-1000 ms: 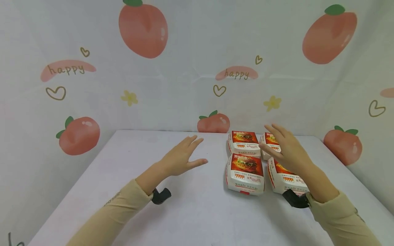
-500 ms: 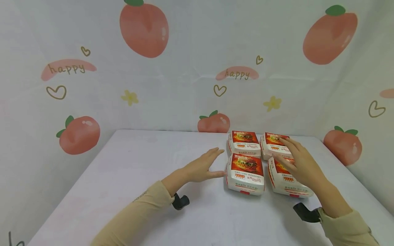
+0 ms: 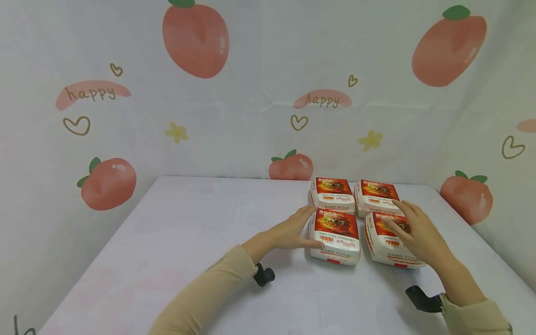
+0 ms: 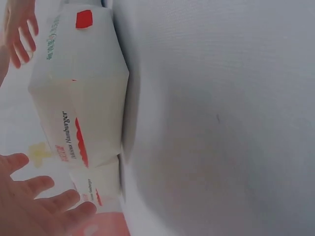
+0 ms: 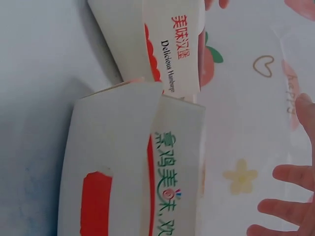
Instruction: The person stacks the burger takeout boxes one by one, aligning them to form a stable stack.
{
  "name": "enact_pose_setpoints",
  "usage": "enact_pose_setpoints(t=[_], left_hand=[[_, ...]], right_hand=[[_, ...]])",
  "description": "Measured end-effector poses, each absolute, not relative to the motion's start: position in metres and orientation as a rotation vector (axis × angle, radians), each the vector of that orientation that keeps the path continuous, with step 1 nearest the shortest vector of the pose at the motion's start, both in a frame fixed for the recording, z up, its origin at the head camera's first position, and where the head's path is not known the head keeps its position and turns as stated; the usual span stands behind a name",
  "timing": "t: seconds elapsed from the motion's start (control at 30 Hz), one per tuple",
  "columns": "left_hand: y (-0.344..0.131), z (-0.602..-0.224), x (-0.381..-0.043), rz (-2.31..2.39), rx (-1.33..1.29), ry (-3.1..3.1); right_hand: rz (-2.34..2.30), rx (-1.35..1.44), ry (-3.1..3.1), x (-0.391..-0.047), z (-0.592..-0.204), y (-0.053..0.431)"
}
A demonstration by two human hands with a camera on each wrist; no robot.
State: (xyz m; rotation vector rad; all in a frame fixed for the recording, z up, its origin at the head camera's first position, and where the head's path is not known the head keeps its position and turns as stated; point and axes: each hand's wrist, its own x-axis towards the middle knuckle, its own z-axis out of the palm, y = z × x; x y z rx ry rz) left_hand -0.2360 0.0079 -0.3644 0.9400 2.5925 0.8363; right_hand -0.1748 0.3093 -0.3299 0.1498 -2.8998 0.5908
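Two rows of white hamburger boxes with red burger pictures on their lids stand on the right half of the table. Beside the front left hamburger box (image 3: 335, 239) is my left hand (image 3: 289, 232), its thumb in front of the near left corner and fingers extended. Over the right side of the front right hamburger box (image 3: 387, 249) hovers my right hand (image 3: 423, 237), fingers spread. Both wrist views show loosely spread fingers with nothing between them. The left wrist view has a box's printed side wall (image 4: 81, 123); the right wrist view shows a box front with a red tab (image 5: 96, 201).
Behind the front pair stand the back left hamburger box (image 3: 332, 195) and the back right hamburger box (image 3: 378, 197), close to the rear edge. The white table (image 3: 201, 223) extends to the left. A white fruit-printed curtain (image 3: 251, 83) hangs behind and at the sides.
My left hand has moved right, up to the front left box. The right hand has shifted right and nearer, uncovering the back right box. The boxes stay in place.
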Motion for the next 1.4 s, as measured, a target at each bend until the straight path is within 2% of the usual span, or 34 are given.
enact_pose_setpoints(t=[1.4], left_hand=[[0.025, -0.376, -0.247, 0.878, 0.917, 2.584]], right_hand=[[0.604, -0.004, -3.0, -0.181, -0.357, 0.334]])
